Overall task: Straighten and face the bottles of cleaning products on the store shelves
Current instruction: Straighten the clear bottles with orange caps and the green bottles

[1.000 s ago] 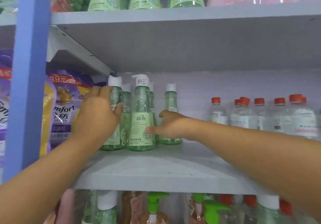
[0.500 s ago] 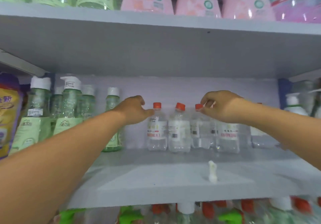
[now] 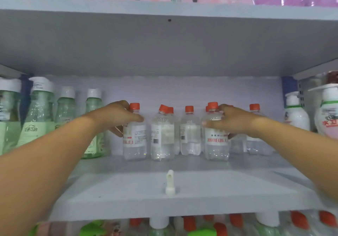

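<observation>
Grey shelf (image 3: 182, 186) holds upright clear bottles at my twelve o'clock, where my left hand (image 3: 117, 116) clasps the leftmost red-capped bottle (image 3: 134, 136) and my right hand (image 3: 230, 121) wraps another (image 3: 216, 140), labels probably turned slightly off front.

both bare forearms reach forward and slightly upward, converging toward the middle. the left hand (image 3: 118, 115) has its fingers curled in a grip, thumb underneath. the right hand (image 3: 227, 120) is curled too, knuckles up, fingertips pointing left.
</observation>
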{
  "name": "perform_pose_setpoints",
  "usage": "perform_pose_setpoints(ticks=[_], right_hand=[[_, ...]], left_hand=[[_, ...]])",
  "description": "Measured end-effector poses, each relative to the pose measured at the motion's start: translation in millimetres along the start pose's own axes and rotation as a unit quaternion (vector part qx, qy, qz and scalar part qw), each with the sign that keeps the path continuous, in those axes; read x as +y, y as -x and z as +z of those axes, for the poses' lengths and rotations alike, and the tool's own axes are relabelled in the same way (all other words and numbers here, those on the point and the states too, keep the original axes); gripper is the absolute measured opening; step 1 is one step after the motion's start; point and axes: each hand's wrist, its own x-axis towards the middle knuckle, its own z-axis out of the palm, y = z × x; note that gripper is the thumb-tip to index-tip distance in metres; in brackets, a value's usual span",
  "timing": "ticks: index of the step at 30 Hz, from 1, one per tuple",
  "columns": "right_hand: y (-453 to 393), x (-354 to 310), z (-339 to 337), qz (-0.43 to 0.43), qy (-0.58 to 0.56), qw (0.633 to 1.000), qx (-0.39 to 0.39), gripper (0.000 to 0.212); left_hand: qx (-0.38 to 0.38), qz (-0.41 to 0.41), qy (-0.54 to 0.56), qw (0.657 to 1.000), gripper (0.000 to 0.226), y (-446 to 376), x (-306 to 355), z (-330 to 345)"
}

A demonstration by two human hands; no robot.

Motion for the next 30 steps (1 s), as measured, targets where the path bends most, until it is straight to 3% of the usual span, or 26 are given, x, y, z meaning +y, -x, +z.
perform_pose_setpoints(ticks=[5, 9, 11, 14, 16, 18, 21, 24, 26, 27, 30], right_hand=[[-5.0, 4.3, -2.2, 0.005, 0.005, 1.000, -0.021, 0.062], [0.6, -5.1, -17.6, 0.040, 0.060, 0.997, -0.039, 0.053], [5.1, -8.8, -21.7, 0.064, 0.116, 0.991, -0.031, 0.059], [11.7, -14.1, -27.7, 0.092, 0.203, 0.975, 0.001, 0.085], [13.2, -19.1, -28.8, 0.088, 0.234, 0.968, 0.012, 0.110], [12.3, -29.2, -28.1, 0.065, 0.252, 0.964, 0.053, 0.116], [6.3, -56.0, -27.5, -0.044, 0.254, 0.956, 0.140, 0.077], [-4.6, -90.0, -17.0, -0.175, 0.165, 0.965, 0.103, 0.034], [-16.1, -110.7, -4.6, -0.204, 0.177, 0.960, 0.071, 0.025], [-24.4, -120.4, 1.2, -0.201, 0.205, 0.956, 0.060, 0.025], [-54.4, -133.9, 12.6, -0.154, 0.278, 0.948, 0.032, 0.028]], left_hand=[[-0.100, 0.059, 0.023, 0.993, 0.063, 39.1, 10.3, -29.2], [-0.123, 0.066, 0.022, 0.990, 0.051, 51.2, 23.0, -25.3], [-0.101, 0.044, -0.029, 0.993, 0.051, 50.7, 27.6, -28.4], [-0.074, 0.007, -0.117, 0.990, 0.046, 47.5, 29.9, -38.3], [-0.051, -0.030, -0.181, 0.982, 0.057, 48.1, 30.3, -46.4], [-0.035, -0.069, -0.232, 0.970, 0.072, 50.3, 32.5, -53.7], [-0.005, -0.050, -0.353, 0.934, 0.096, 50.2, 46.2, -56.8], [0.073, 0.103, -0.290, 0.949, 0.077, 40.3, 76.8, -34.3], [0.083, 0.148, -0.251, 0.953, 0.056, 27.2, 96.7, -10.9], [0.057, 0.145, -0.265, 0.952, 0.057, 19.1, 104.7, 0.2], [-0.051, 0.066, -0.325, 0.942, 0.061, -7.3, 115.5, 22.1]])
